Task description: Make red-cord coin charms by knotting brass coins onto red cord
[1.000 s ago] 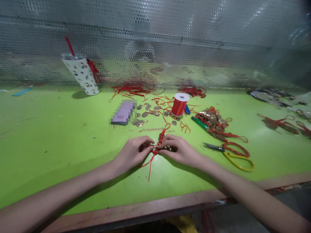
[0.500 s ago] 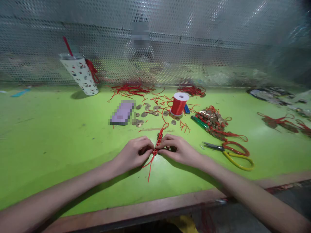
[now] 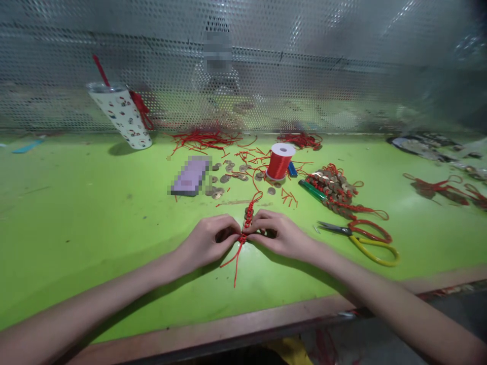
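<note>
my worktop [image 3: 95,213] is lime green, the knotted cord [image 3: 248,219] and spool [image 3: 279,162] red, my scissors [image 3: 365,241] red-and-yellow handled.

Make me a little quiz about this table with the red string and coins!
1. True or false: both hands pinch the knotted red cord.
2. Which lies nearest the right hand? A cup, B scissors, C spool.
3. Fill in: the loose coins lie between the purple block and the ____.

Key: 1 true, the left hand and right hand meet on it. 2 B. 3 spool.
</note>
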### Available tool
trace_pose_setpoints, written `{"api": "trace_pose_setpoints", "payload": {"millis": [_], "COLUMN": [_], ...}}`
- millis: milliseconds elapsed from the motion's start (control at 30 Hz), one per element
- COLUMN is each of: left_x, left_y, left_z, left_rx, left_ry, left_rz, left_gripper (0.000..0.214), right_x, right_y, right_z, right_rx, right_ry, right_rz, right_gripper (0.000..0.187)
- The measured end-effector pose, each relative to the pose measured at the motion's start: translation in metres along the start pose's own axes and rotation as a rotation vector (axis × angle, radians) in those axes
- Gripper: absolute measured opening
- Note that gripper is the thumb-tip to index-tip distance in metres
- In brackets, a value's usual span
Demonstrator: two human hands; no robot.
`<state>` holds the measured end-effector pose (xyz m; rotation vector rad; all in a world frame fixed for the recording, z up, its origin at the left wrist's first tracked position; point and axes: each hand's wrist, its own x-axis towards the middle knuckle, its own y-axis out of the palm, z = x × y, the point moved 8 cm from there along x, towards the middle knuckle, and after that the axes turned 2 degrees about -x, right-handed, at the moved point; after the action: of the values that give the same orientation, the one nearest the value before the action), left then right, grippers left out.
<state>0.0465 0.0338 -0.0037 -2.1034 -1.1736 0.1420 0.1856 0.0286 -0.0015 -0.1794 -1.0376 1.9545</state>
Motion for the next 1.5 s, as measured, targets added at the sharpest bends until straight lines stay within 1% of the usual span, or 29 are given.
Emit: {"api": "trace_pose_setpoints", "payload": {"millis": [200,433,633,733,900,1000,1133,1233,1333,1500], "left_x": [0.001,0.000,0.003,0.003,0.002,0.001,0.001,0.001,0.000,0.001], "left_y": [0.002,0.002,0.001,0.002,0.004,0.005,0.004,0.002,0.003,0.006], "left_z": [-0.006,-0.001,0.000,0.004,0.011,0.010,0.003,0.000,0.002,0.004], "left_rx": [-0.002,-0.076,-0.098,-0.098,-0.126,-0.150,-0.105,-0.062,-0.074,-0.122], "left_ry": [0.077,0.035,0.021,-0.019,-0.158,-0.193,-0.151,-0.113,-0.115,-0.125], "left_rz": [0.014,0.039,0.068,0.057,0.022,0.004,0.004,-0.020,-0.023,0.018], "left_gripper": [0.013,0.009,0.015,0.015,0.014,0.012,0.012,0.012,0.012,0.011], "right_x": [0.000,-0.001,-0.001,-0.001,0.000,0.000,0.001,0.001,0.001,0.001], "right_y": [0.000,-0.001,0.000,0.000,0.000,0.000,0.000,-0.001,-0.001,-0.001], "right_z": [0.000,0.001,-0.001,-0.002,-0.002,-0.002,-0.001,-0.001,-0.001,-0.001], "right_rx": [-0.006,0.016,0.031,0.031,0.030,0.027,0.026,0.033,0.041,0.059], "right_ry": [-0.011,-0.017,-0.002,0.003,0.025,0.035,0.033,0.034,0.035,0.035], "right_rz": [-0.012,-0.005,0.005,0.008,0.018,0.026,0.022,0.019,0.021,0.020], "right_gripper": [0.012,0.012,0.013,0.014,0.013,0.013,0.012,0.012,0.012,0.013]}}
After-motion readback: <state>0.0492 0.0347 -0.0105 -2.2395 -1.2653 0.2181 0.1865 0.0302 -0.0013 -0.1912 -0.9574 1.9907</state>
